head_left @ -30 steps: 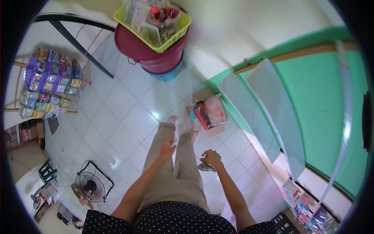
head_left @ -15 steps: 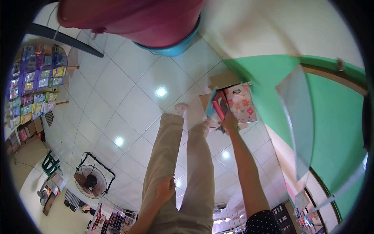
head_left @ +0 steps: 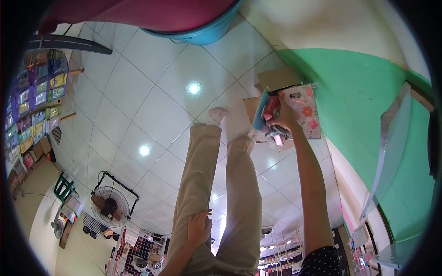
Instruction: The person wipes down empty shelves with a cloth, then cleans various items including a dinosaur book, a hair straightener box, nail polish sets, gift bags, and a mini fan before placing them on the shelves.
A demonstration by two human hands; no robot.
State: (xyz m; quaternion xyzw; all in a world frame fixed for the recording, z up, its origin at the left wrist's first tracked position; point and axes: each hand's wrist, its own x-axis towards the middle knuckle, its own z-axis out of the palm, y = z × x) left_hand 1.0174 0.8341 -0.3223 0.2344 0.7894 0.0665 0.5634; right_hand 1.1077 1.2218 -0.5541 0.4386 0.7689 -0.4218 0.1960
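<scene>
My left hand (head_left: 199, 227) lies on the trousers (head_left: 195, 179) at my thigh, fingers loosely spread and holding nothing. At the right, my right hand (head_left: 286, 118) reaches into an open cardboard box (head_left: 278, 79) on the floor. Its thumb and fingers close around a small red box (head_left: 270, 106) with a dark face; part of it is hidden by the hand. A blue flat item (head_left: 260, 112) stands left of it. To the right lies a white bag with orange and pink flowers (head_left: 304, 108). Below the hand are crumpled dark and pink items (head_left: 279, 137).
A dark red tub (head_left: 152, 14) sits in a blue basin (head_left: 202, 34) ahead. A floor fan (head_left: 109, 207) stands at left, near a rack of packets (head_left: 39, 89). A green wall (head_left: 343, 92) and a translucent panel (head_left: 389, 147) are at the right.
My right hand has moved forward, further over the box, and its fingers now come around the red box. The view has shifted slightly; my left hand stays on my thigh.
</scene>
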